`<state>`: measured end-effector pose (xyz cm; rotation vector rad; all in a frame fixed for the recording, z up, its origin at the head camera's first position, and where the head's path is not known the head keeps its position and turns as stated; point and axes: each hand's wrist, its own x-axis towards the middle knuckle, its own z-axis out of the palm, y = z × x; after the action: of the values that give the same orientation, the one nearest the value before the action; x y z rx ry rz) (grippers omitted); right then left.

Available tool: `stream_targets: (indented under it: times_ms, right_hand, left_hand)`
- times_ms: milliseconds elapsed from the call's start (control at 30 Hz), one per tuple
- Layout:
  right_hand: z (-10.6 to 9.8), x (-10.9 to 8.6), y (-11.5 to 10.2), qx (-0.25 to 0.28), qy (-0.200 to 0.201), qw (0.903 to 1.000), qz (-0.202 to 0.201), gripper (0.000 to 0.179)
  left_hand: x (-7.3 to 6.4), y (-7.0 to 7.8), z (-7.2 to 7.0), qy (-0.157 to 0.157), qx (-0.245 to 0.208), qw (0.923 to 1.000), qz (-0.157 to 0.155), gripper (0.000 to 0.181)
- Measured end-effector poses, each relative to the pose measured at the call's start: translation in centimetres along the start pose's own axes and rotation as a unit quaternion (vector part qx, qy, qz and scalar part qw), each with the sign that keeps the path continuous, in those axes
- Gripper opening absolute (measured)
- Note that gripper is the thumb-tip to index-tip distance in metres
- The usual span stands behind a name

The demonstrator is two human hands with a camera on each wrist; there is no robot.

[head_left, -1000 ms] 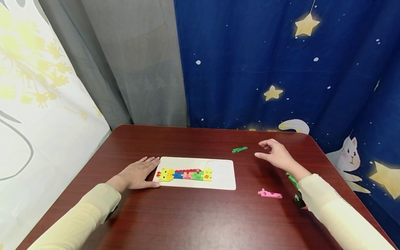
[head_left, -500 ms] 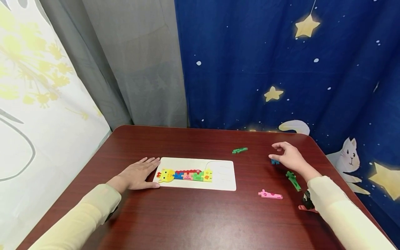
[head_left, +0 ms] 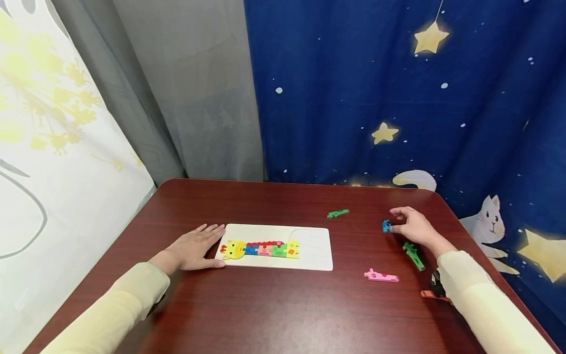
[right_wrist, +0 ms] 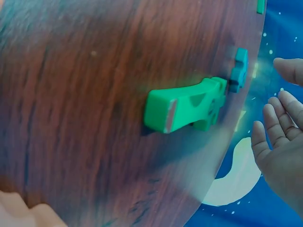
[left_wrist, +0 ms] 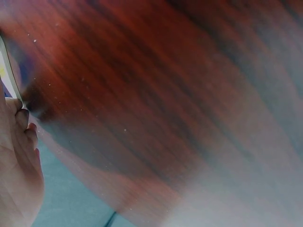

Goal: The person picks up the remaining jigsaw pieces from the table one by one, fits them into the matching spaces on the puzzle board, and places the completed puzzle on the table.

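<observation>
The right hand [head_left: 415,227], at the right of the head view, pinched a small blue piece [head_left: 386,226] between thumb and fingertips, just above the table [head_left: 274,305] (whether it touched the wood cannot be told). A green piece [head_left: 414,256] lay just below that hand, a pink piece [head_left: 381,276] lower still, and another green piece [head_left: 338,213] sat to the upper left of the hand. The left hand [head_left: 194,247] lay flat with straight fingers, touching the left end of the white puzzle board [head_left: 316,246] at centre frame.
</observation>
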<state>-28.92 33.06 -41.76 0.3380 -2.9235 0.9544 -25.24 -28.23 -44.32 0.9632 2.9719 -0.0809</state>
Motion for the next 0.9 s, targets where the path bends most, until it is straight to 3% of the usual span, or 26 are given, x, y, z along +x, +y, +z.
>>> stream_targets:
  times_ms: [200, 600, 900]
  right_hand:
    - [0.1, 0.1, 0.5, 0.002, -0.020, 0.9997, 0.013, 0.058]
    - [0.4, 0.4, 1.3, 0.013, -0.050, 0.9983, 0.028, 0.060]
    - [0.8, 0.9, 2.1, 0.020, -0.064, 0.9974, 0.026, 0.060]
  left_hand:
    - [0.1, -0.1, 0.1, 0.012, 0.002, 0.9999, 0.009, 0.102]
    - [0.0, 0.1, -0.1, -0.006, 0.001, 1.0000, 0.003, 0.103]
    - [0.1, 0.1, 0.0, -0.001, 0.003, 1.0000, 0.007, 0.102]
